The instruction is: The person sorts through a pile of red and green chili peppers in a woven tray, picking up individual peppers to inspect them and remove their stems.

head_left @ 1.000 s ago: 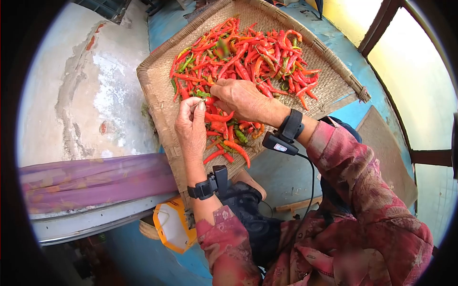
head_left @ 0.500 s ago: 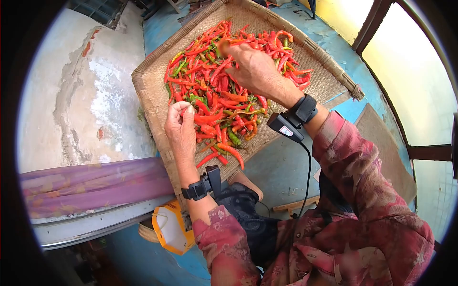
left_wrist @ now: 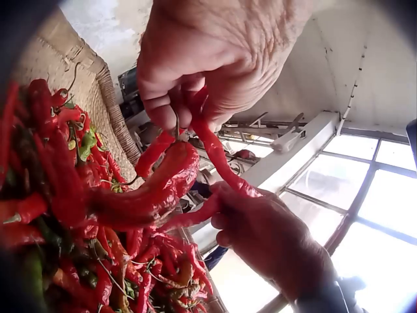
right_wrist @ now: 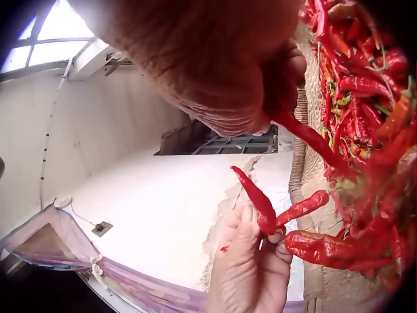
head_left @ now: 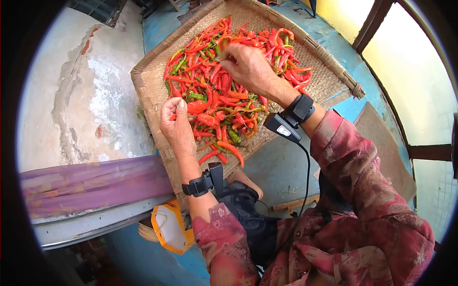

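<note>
In the head view my left hand is over the near left side of a heap of red chili peppers, thumb against fingers. The left wrist view shows it pinching a few red chili peppers by their stem ends, so they hang below the fingertips. My right hand is over the far middle of the heap, fingers curled. From its fingers a red chili pepper sticks out in the right wrist view. Its fingertips are partly hidden there by the hand itself.
The heap lies in a large woven tray with a raised rim. Some green chili peppers are mixed in. A purple cloth hangs along the left wall. Below the tray stands an orange-and-white container. A cable trails from the right wrist.
My right hand has moved from beside the left hand to the far middle of the heap, and hardly moves over the last half second. My left hand has drifted slightly left and down.
</note>
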A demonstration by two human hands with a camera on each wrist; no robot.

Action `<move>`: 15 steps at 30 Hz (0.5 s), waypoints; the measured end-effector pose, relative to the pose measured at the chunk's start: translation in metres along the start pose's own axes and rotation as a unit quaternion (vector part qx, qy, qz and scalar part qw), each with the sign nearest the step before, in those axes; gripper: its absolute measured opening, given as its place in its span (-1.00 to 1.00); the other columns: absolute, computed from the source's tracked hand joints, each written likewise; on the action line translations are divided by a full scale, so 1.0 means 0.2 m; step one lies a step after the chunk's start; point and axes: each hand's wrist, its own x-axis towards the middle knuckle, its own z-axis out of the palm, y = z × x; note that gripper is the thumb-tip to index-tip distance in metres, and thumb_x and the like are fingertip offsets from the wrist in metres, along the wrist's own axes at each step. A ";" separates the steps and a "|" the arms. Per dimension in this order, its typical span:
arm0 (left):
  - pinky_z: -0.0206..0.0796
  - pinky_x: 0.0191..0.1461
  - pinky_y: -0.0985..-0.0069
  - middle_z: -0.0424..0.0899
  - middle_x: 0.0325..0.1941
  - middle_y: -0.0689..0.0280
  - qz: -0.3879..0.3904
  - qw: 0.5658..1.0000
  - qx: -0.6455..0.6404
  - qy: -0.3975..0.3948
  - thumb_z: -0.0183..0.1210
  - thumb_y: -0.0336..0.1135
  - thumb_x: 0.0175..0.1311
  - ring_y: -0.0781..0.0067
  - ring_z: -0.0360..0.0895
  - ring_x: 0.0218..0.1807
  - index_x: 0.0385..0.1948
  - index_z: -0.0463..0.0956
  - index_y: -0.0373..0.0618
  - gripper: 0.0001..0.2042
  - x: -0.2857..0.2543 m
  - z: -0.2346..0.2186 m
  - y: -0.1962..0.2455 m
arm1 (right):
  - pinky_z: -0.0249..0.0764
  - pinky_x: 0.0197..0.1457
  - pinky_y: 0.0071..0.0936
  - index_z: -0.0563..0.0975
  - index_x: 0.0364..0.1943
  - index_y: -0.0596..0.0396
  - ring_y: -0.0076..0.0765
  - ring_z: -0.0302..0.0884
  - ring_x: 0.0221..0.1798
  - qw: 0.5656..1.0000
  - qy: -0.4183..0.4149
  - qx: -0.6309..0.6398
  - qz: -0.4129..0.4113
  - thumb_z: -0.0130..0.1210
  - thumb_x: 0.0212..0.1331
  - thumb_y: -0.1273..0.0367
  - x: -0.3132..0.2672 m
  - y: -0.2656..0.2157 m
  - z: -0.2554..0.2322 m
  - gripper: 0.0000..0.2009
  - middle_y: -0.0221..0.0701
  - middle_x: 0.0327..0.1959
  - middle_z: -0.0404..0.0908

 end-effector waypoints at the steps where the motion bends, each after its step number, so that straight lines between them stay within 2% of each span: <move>1: 0.28 -0.49 0.71 0.49 -0.45 0.40 0.001 1.000 -0.003 0.031 0.09 -0.38 0.24 0.68 0.39 -0.53 -0.27 0.45 -0.19 -0.88 0.01 -0.01 -0.01 | 0.46 -0.27 -0.18 0.50 -0.32 0.23 0.01 0.55 -0.34 0.994 0.092 -0.049 -0.031 0.11 0.01 0.38 0.02 0.02 -0.01 -0.80 -0.14 -0.47 0.56; 2: 0.28 -0.49 0.71 0.49 -0.45 0.40 0.000 0.999 -0.003 0.034 0.09 -0.38 0.24 0.68 0.39 -0.53 -0.27 0.45 -0.19 -0.88 0.01 -0.03 -0.02 | 0.47 -0.23 -0.13 0.49 -0.35 0.24 0.05 0.54 -0.33 0.977 0.182 -0.097 -0.061 0.10 -0.02 0.39 0.03 0.03 -0.02 -0.81 -0.14 -0.48 0.57; 4: 0.29 -0.48 0.72 0.50 -0.44 0.39 -0.011 0.994 -0.079 0.075 0.09 -0.37 0.24 0.67 0.40 -0.52 -0.27 0.45 -0.20 -0.88 0.01 -0.04 -0.01 | 0.47 -0.24 -0.15 0.49 -0.30 0.27 0.02 0.55 -0.34 0.981 0.164 -0.083 -0.059 0.12 -0.03 0.39 0.03 0.03 -0.02 -0.77 -0.16 -0.48 0.57; 6: 0.31 -0.48 0.71 0.50 -0.43 0.38 -0.016 0.991 -0.111 0.076 0.09 -0.36 0.24 0.66 0.41 -0.52 -0.27 0.45 -0.20 -0.87 0.01 -0.03 -0.01 | 0.48 -0.25 -0.18 0.49 -0.24 0.29 -0.01 0.56 -0.35 0.985 0.147 -0.072 -0.055 0.15 -0.04 0.39 0.02 0.00 -0.02 -0.72 -0.18 -0.48 0.57; 7: 0.31 -0.47 0.70 0.50 -0.43 0.38 -0.020 0.990 -0.119 0.078 0.08 -0.36 0.25 0.66 0.42 -0.52 -0.28 0.44 -0.20 -0.87 0.01 -0.03 -0.01 | 0.46 -0.27 -0.29 0.47 -0.15 0.27 -0.18 0.53 -0.39 0.999 0.003 0.030 -0.045 0.17 0.00 0.36 -0.01 -0.03 -0.01 -0.66 -0.26 -0.50 0.55; 8: 0.32 -0.47 0.69 0.50 -0.43 0.38 -0.024 0.989 -0.126 0.079 0.08 -0.36 0.25 0.66 0.42 -0.52 -0.28 0.44 -0.20 -0.87 0.01 -0.01 0.00 | 0.44 -0.28 -0.41 0.45 -0.06 0.25 -0.35 0.51 -0.42 0.981 -0.142 0.131 -0.033 0.19 0.03 0.34 -0.04 -0.06 0.01 -0.61 -0.34 -0.52 0.53; 10: 0.32 -0.45 0.69 0.50 -0.43 0.38 -0.028 0.991 -0.113 0.066 0.08 -0.35 0.25 0.66 0.41 -0.51 -0.28 0.43 -0.17 -0.88 0.01 0.03 -0.01 | 0.42 -0.31 -0.49 0.45 -0.02 0.23 -0.50 0.47 -0.43 0.947 -0.251 0.199 0.011 0.19 0.06 0.31 -0.09 -0.14 0.04 -0.60 -0.40 -0.53 0.52; 11: 0.31 -0.44 0.69 0.50 -0.42 0.38 -0.030 0.993 -0.101 0.052 0.08 -0.35 0.26 0.66 0.41 -0.50 -0.27 0.41 -0.14 -0.89 0.01 0.05 -0.02 | 0.41 -0.32 -0.54 0.50 -0.12 0.23 -0.57 0.44 -0.43 0.951 -0.243 0.193 0.001 0.17 0.09 0.31 -0.11 -0.16 0.07 -0.68 -0.45 -0.54 0.52; 12: 0.31 -0.44 0.69 0.50 -0.42 0.38 -0.031 0.993 -0.100 0.053 0.08 -0.35 0.26 0.66 0.41 -0.50 -0.27 0.41 -0.14 -0.89 0.00 0.06 -0.02 | 0.41 -0.32 -0.54 0.50 -0.12 0.23 -0.57 0.44 -0.43 0.950 -0.244 0.193 0.001 0.17 0.09 0.31 -0.11 -0.16 0.11 -0.68 -0.45 -0.54 0.52; 14: 0.34 -0.43 0.69 0.52 -0.42 0.38 -0.021 0.997 -0.079 -0.002 0.08 -0.35 0.26 0.66 0.42 -0.51 -0.29 0.42 -0.15 -0.89 -0.02 0.09 -0.02 | 0.39 -0.34 -0.56 0.52 -0.25 0.24 -0.62 0.43 -0.43 0.942 -0.192 0.275 0.014 0.13 0.14 0.30 -0.12 -0.16 0.16 -0.75 -0.47 -0.55 0.53; 15: 0.33 -0.43 0.68 0.49 -0.43 0.40 -0.024 0.997 -0.078 -0.004 0.08 -0.35 0.25 0.67 0.39 -0.50 -0.30 0.44 -0.19 -0.88 -0.03 0.10 -0.01 | 0.38 -0.36 -0.58 0.51 -0.37 0.24 -0.66 0.41 -0.44 0.950 -0.150 0.274 0.008 0.08 0.18 0.30 -0.11 -0.15 0.17 -0.78 -0.48 -0.57 0.53</move>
